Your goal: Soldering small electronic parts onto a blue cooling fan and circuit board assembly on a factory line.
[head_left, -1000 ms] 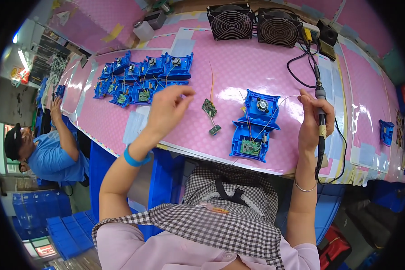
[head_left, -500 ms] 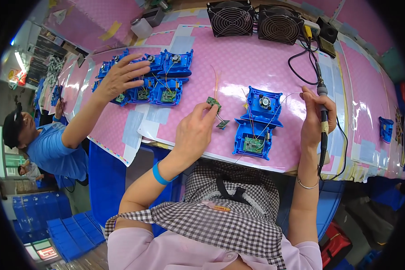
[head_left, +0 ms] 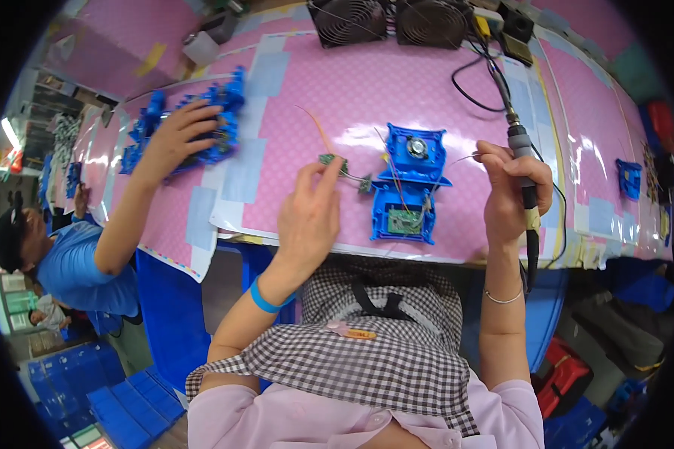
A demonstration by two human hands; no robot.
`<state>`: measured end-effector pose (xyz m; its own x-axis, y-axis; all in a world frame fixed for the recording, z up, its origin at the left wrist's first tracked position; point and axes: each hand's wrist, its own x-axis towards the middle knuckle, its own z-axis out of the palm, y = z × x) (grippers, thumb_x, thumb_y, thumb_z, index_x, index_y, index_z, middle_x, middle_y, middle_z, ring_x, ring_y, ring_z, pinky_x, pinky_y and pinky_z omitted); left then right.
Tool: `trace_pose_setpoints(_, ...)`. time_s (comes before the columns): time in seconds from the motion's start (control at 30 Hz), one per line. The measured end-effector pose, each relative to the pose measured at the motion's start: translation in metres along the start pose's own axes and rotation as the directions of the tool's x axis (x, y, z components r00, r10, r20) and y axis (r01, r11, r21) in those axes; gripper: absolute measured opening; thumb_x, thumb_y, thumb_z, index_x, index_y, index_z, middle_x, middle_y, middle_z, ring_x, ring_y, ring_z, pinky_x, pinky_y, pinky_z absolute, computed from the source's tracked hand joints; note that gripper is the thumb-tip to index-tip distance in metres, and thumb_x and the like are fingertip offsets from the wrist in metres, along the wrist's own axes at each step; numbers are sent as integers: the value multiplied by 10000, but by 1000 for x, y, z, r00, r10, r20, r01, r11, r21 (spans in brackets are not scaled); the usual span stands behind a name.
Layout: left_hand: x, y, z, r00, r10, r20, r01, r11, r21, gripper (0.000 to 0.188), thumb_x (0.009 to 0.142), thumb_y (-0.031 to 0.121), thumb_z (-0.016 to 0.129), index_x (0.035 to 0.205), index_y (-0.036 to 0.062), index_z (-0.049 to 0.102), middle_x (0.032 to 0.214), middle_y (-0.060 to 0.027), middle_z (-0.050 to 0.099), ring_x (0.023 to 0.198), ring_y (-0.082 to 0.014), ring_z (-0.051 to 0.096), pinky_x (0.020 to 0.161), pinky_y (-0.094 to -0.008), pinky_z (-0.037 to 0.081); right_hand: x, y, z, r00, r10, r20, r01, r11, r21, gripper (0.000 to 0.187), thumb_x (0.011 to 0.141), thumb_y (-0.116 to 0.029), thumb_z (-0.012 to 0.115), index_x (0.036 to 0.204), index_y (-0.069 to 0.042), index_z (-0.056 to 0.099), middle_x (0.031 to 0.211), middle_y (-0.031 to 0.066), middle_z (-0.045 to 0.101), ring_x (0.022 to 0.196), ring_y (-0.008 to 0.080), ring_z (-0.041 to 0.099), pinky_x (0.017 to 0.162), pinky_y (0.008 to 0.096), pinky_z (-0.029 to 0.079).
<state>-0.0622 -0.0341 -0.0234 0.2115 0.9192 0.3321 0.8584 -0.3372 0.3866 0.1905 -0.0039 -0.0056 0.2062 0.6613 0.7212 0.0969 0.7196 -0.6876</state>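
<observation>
Right grip wraps a soldering iron; left grip, pinch unclear, touches a board.

Two black fans stand side by side at the rear. A white container stands beside a grey box. Blue crates sit lower left, a red object lower right.

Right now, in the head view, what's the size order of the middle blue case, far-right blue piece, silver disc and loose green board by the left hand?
1. Middle blue case
2. Far-right blue piece
Unranked: silver disc and loose green board, both smaller; left hand partly covers the board.
</observation>
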Motion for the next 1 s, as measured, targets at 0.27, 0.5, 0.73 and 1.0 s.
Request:
trace_pose_setpoints(0.27,5,29,-31,998,-45,-35,12,766,-642,130,881,-2,601,1005,-23,635,918,-79,648,822,-139,615,721,-265,494,-14,-48,-2,989,49,139,-34,994,-106,302,821,59,686,915,-60,424,825,228,677,773,270,689,700,366,572)
trace_pose_setpoints(0.5,9,67,-28,893,-55,447,449,42,-893,134,912,77,620,1016,-5,597,896,-30,639,766,-73,605,697,-231,510,-32,-59,20,934,162,318,-139,986,-91,264,812,102,670,930,-50,489,899,216,686,874,271,697,760,358,570)
trace_pose_setpoints(0.73,5,41,-30,997,17,-75,-49,897,-439,94,788,-22,679,873,8,654,790,-65,572,617,-168,558,537,-275,462,-43,-83,-9,899,398,184,-405,914,-1,349,969,-376,530,1062,-42,490,844,109,630,709,143,558,672,268,440)
trace_pose_setpoints(1.0,-4,43,-18,991,49,-124,-100,891,-443,145,761,-35,722,896,12,698,799,-55,616,611,-96,602,507,-199,478,-54,-111,-24,856,488,172,-424,852,-308,263,856,-211,623,993,13,646,852,93,605,723,155,564,671,270,444)
